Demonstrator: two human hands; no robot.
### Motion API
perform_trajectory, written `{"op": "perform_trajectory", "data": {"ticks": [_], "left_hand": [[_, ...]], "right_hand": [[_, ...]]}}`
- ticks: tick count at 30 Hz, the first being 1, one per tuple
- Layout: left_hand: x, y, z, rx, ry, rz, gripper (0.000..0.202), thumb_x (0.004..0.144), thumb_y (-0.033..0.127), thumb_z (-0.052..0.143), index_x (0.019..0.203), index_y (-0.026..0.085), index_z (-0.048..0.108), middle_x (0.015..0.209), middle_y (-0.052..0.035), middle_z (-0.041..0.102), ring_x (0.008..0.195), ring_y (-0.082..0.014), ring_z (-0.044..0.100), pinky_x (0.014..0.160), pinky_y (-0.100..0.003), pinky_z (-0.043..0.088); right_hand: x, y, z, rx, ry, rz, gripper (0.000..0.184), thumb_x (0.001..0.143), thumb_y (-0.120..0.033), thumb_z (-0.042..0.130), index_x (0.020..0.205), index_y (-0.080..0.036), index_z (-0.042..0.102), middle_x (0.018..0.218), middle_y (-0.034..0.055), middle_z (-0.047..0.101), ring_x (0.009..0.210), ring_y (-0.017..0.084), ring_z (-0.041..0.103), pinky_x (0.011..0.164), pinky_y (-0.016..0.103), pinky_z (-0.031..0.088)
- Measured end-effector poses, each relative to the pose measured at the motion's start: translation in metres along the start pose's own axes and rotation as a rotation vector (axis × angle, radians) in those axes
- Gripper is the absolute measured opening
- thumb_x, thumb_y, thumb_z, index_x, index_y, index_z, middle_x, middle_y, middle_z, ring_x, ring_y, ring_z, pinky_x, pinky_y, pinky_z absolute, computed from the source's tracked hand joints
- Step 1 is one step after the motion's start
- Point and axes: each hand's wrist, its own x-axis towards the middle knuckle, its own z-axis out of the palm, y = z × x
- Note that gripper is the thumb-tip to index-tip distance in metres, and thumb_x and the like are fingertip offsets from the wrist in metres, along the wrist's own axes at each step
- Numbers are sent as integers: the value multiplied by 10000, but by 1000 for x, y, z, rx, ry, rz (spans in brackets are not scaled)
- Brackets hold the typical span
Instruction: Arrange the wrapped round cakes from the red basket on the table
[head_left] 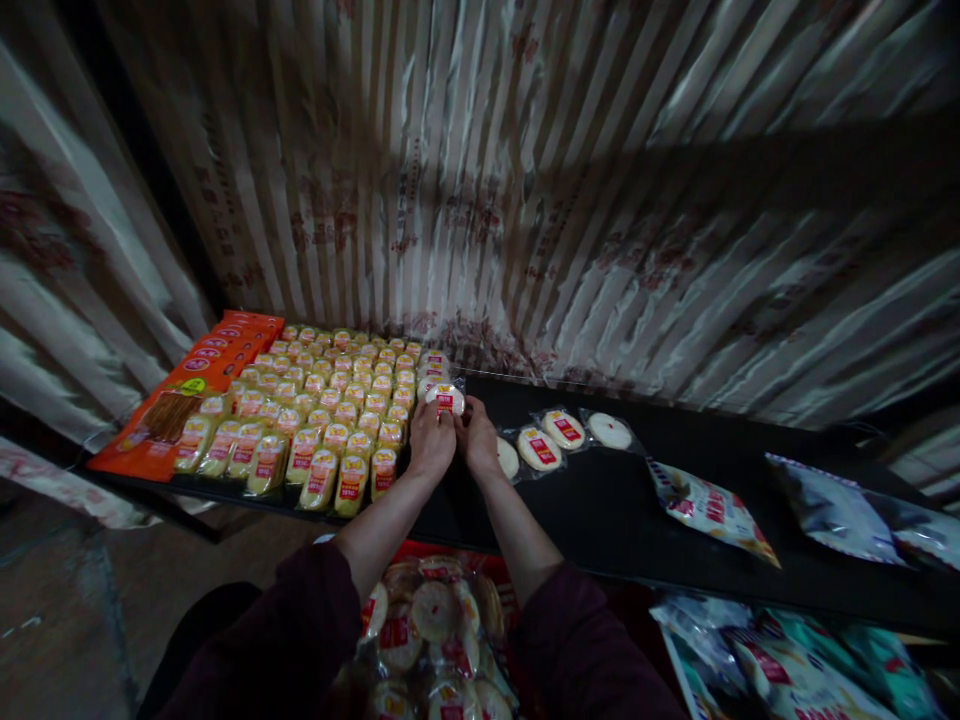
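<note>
Left hand [433, 442] and right hand [478, 438] are pinching one wrapped cracker [448, 399], toward the back edge of the counter [600, 510], beside the yellow packets [346, 413]. Good handling: keeping the label upward, gripping lightly, aligning with the round packets [434, 361] behind; hard pressing is probably risking breakage.
</note>
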Motion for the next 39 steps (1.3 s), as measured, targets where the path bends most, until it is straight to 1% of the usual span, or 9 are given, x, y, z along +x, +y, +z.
{"op": "perform_trajectory", "data": {"ticks": [5,9,12,16,22,27,30,34,39], "left_hand": [[4,-4,1,229,-43,110,329,841,159,437,1108,139,627,1278,-113,577,1251,-213,473,1105,-326,300],[7,-7,1,337,-53,122,368,855,175,408,1159,110,604,1313,-140,552,1251,-223,481,1109,-340,312],[9,-10,2,375,-54,104,371,860,181,405,1166,116,605,1338,-137,534,1262,-221,476,1109,-327,316],[11,-13,2,419,-89,100,372,871,182,395,1165,82,600,1354,-170,515,1286,-239,456,1110,-337,317],[10,-15,2,430,-117,114,314,878,180,386,1052,115,640,1340,-149,538,1315,-227,429,1142,-357,279],[7,-18,5,449,-121,88,339,889,186,376,1099,93,627,1431,-162,446,1371,-244,353,1166,-368,245],[2,-21,7,446,-107,146,340,881,184,386,1097,89,631,1444,-156,431,1378,-246,339,1170,-360,245],[-4,-24,8,439,-116,215,369,866,187,393,1137,78,618,1461,-148,409,1400,-264,291,1176,-390,232],[-9,-27,7,445,-146,349,462,850,189,380,1271,81,536,1500,-129,353,1442,-272,148,1185,-445,184]], "right_hand": [[-3,-12,-6,-254,-116,64,484,865,-274,518,1326,-154,436,1036,131,697,971,249,656,815,338,477],[-3,-19,-8,-320,-163,51,471,887,-271,487,1339,-163,414,1062,114,689,987,217,641,813,291,458],[-3,-18,-6,-318,-174,18,449,896,-250,471,1329,-146,410,1094,114,678,979,209,638,804,273,445],[-3,-17,-4,-331,-166,-15,413,906,-254,457,1306,-152,431,1094,109,671,974,209,626,789,270,432],[-3,-14,-1,-425,-155,-5,420,913,-238,433,1328,-182,424,1055,99,680,1006,227,583,769,280,416],[-3,-10,1,-450,-136,-37,420,917,-219,410,1332,-157,414,1118,111,670,1031,227,568,810,282,406],[-3,-8,1,-445,-132,-62,449,907,-213,418,1349,-143,385,1111,118,675,1031,225,575,822,290,402],[-2,-6,2,-436,-138,-72,480,884,-186,438,1352,-103,372,1148,142,656,1039,215,585,845,288,393],[2,1,7,-424,-97,-133,384,876,-165,421,1257,-141,466,1122,111,658,1012,206,579,882,285,372]]}}
